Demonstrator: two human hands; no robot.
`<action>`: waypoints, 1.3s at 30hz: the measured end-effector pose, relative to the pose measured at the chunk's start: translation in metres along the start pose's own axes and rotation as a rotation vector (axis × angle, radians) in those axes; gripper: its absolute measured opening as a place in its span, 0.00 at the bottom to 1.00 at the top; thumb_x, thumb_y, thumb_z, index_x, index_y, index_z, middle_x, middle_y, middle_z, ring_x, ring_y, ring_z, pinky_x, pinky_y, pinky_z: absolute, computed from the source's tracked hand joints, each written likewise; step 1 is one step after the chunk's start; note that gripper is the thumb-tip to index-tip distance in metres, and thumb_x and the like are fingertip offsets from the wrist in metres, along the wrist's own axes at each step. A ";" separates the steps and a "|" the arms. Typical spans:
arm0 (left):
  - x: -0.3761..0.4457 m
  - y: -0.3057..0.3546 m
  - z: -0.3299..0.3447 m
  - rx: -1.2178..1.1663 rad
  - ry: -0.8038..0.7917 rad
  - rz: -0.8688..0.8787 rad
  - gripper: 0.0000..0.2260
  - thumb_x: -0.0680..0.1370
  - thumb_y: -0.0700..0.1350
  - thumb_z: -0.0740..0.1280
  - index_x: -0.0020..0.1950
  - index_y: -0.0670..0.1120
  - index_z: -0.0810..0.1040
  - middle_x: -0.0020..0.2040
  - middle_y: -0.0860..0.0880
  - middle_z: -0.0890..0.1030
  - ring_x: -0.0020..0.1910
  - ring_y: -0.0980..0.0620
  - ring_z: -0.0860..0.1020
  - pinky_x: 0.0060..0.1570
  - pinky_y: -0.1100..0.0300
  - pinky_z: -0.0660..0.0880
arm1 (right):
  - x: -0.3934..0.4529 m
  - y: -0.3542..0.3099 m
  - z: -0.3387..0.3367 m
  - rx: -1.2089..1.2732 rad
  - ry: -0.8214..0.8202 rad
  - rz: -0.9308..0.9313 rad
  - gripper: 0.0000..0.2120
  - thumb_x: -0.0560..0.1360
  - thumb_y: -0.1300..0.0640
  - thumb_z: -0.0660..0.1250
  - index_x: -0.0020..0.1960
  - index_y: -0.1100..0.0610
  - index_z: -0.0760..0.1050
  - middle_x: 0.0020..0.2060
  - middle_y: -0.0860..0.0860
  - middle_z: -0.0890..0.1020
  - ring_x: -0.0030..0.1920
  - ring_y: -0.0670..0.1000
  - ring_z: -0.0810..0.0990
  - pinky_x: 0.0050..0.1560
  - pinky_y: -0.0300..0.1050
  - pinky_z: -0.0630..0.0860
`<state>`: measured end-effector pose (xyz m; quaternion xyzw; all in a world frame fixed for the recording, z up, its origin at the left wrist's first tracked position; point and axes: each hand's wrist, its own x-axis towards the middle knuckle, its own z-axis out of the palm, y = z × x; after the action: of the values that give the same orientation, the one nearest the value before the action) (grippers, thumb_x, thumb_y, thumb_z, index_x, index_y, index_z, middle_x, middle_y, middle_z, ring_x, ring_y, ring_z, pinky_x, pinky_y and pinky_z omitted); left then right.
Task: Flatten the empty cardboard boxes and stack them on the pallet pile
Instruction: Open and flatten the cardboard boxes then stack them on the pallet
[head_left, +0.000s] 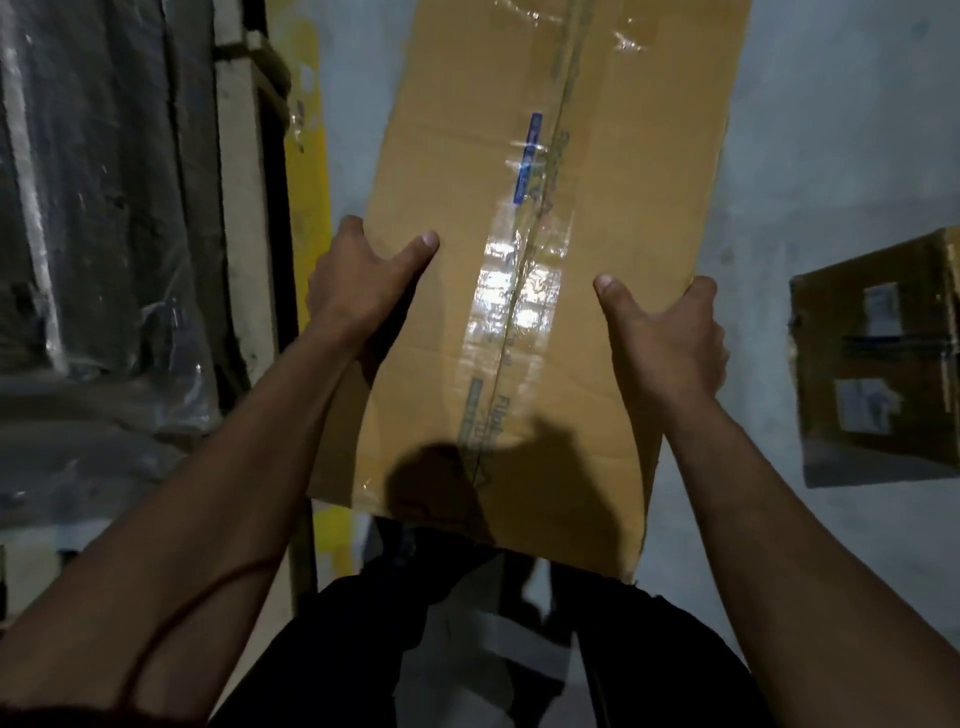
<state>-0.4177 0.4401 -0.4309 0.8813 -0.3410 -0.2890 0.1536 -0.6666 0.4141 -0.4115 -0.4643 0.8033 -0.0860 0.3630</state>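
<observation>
A long flattened cardboard box (613, 171), tan with clear tape along its centre seam, stretches away from me above the grey floor. My left hand (358, 280) grips its left edge, thumb on top and fingers wrapped underneath. My right hand (670, 332) grips the right edge the same way, thumb lying on the top face. The near end of the box hangs over my legs. A second cardboard box (878, 358), still box-shaped with tape and labels, sits on the floor at the right.
At the left is a dark stack wrapped in plastic film (93, 234) with a pale wooden post (244, 208) beside it. A yellow painted stripe (306, 182) runs along the floor next to the post. Grey concrete floor (831, 130) lies to the right.
</observation>
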 end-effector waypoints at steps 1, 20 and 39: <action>0.001 -0.002 0.000 -0.029 -0.003 0.003 0.32 0.72 0.68 0.68 0.64 0.44 0.73 0.62 0.45 0.79 0.61 0.40 0.76 0.52 0.53 0.71 | 0.000 0.001 0.000 0.016 -0.019 0.002 0.41 0.73 0.32 0.67 0.75 0.54 0.60 0.70 0.56 0.72 0.68 0.62 0.71 0.65 0.56 0.67; 0.001 -0.041 0.006 0.073 0.070 0.114 0.39 0.67 0.77 0.63 0.56 0.42 0.75 0.53 0.43 0.78 0.52 0.40 0.76 0.46 0.50 0.71 | -0.008 0.026 0.024 -0.028 0.114 -0.121 0.41 0.73 0.30 0.64 0.75 0.56 0.62 0.69 0.57 0.73 0.68 0.63 0.71 0.64 0.56 0.68; -0.080 -0.114 -0.003 -0.636 -0.399 0.125 0.20 0.76 0.49 0.72 0.66 0.47 0.74 0.53 0.52 0.83 0.52 0.52 0.82 0.47 0.61 0.79 | -0.064 0.088 0.029 0.207 -0.043 -0.107 0.36 0.75 0.34 0.64 0.74 0.55 0.62 0.67 0.56 0.74 0.65 0.62 0.73 0.63 0.56 0.72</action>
<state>-0.4053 0.5772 -0.4495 0.6935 -0.3105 -0.5365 0.3673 -0.6881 0.5198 -0.4420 -0.4684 0.7561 -0.1778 0.4211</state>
